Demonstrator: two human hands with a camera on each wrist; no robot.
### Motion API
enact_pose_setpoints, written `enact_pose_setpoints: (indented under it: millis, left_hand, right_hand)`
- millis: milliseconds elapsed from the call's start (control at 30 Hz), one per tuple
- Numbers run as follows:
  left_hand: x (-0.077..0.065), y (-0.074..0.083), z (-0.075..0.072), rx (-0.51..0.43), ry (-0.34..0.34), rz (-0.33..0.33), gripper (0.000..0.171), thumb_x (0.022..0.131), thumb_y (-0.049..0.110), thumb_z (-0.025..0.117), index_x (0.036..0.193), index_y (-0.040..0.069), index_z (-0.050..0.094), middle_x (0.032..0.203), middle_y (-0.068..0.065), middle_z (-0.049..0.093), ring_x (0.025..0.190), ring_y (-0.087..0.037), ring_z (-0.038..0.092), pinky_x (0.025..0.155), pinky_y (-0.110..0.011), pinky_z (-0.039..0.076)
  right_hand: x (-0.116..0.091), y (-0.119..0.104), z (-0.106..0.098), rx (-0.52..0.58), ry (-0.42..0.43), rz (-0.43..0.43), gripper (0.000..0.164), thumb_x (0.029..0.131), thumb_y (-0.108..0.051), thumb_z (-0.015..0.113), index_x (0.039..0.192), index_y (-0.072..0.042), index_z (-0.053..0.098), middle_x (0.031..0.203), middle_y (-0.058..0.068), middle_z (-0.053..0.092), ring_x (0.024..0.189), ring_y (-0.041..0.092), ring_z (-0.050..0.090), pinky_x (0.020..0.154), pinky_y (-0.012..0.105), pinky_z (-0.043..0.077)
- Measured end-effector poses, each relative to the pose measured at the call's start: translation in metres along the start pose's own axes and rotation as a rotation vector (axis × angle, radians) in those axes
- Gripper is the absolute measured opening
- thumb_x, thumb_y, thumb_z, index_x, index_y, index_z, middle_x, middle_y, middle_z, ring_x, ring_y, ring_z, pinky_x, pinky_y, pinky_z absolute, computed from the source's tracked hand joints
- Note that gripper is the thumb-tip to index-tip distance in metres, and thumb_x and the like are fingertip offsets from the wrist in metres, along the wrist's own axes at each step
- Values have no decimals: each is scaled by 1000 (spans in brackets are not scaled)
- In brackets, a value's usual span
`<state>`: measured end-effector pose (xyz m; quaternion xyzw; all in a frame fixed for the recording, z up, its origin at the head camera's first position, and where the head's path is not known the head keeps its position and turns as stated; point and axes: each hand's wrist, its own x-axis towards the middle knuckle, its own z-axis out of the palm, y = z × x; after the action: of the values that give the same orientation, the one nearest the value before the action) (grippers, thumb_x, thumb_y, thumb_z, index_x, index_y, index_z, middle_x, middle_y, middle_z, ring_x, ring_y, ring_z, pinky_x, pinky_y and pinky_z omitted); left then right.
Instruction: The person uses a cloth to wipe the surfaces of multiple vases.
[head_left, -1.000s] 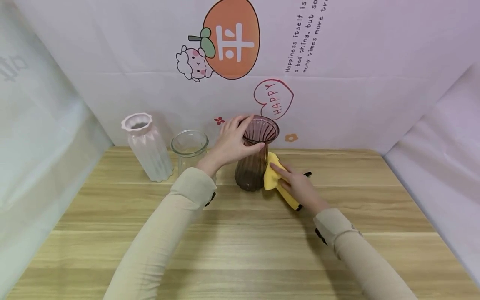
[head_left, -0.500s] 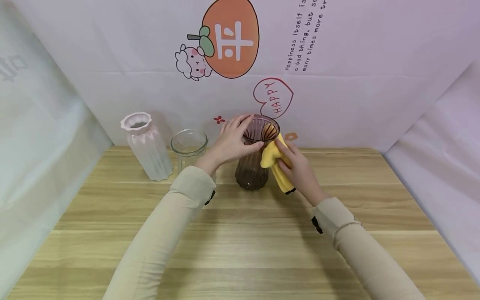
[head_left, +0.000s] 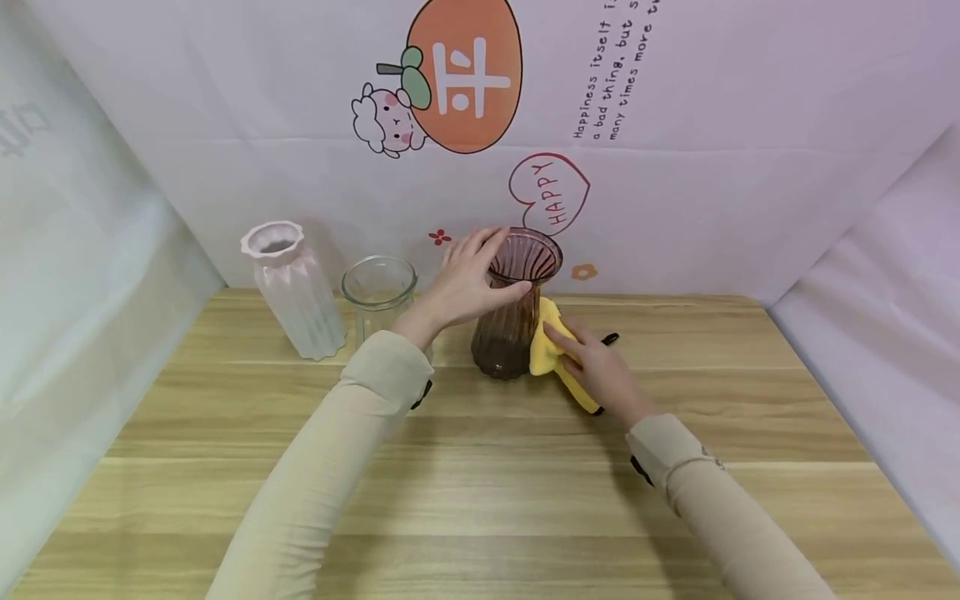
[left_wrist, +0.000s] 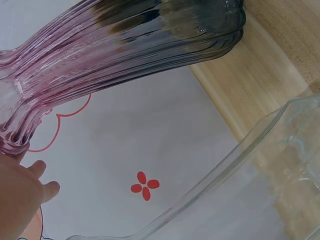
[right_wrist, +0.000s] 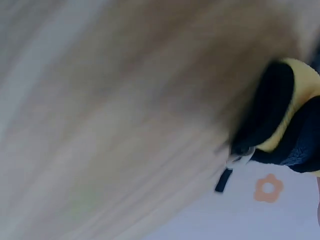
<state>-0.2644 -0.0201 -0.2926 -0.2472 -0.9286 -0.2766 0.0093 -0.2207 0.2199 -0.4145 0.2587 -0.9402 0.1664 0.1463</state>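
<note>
In the head view a purple fluted glass vase (head_left: 501, 337) stands upright at the back of the table. My left hand (head_left: 467, 287) grips it near the flared rim, thumb in front and fingers behind. My right hand (head_left: 602, 373) pinches a yellow cleaning cloth (head_left: 546, 340) with black trim against the vase's lower right side. Seen from the left wrist, the vase (left_wrist: 110, 65) runs across the top, and part of the left hand (left_wrist: 20, 197) shows by its rim. The right wrist view is blurred; the cloth's black edge (right_wrist: 270, 107) shows at the right.
A clear glass vase (head_left: 378, 287) stands left of the purple one, partly behind my left forearm. Farther left is a pale pink-white ribbed vase (head_left: 300, 304). A printed white backdrop (head_left: 675, 217) rises right behind the wooden table (head_left: 480, 500).
Half a second ago the right hand and cloth were up by the vase's rim; now they are back at its lower side, as a second ago. The left hand stays at the rim.
</note>
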Motion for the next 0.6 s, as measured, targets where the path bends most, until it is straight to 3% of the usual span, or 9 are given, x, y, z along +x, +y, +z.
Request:
enact_pose_setpoints:
  millis: [133,233,467,600]
  left_hand:
    - [-1,2,-1,-5,11,-10,87,86,60,54,154,20,17,160,-4,19,149,-29,10,121,-53,4]
    - [-1,3,-1,-14,17,-24,86,87,61,53,154,21,18,160,-6,16,149,-31,9,121,-54,5]
    - [-2,4,1,-19,33,-57,82,87,63,53,153,24,22,156,-10,15,145,-32,14,118,-54,19]
    - [-3,3,1,-21,36,-46,82,87,61,53,153,23,22,156,-8,20,145,-31,15,118,-54,19]
  right_hand:
    - [-7,4,2,-59,-143,44,57,90,-5,62,143,-18,46,143,25,44,86,33,66,65,37,54]
    - [-9,6,3,-75,-177,56,57,91,-6,62,143,-20,45,143,27,44,79,30,64,59,33,49]
    - [-8,7,3,-64,-103,-2,59,88,-3,64,143,-17,46,139,29,47,87,35,67,68,40,56]
    - [-5,4,0,-30,-11,-42,59,87,-2,66,141,-15,48,134,29,51,77,34,67,68,41,57]
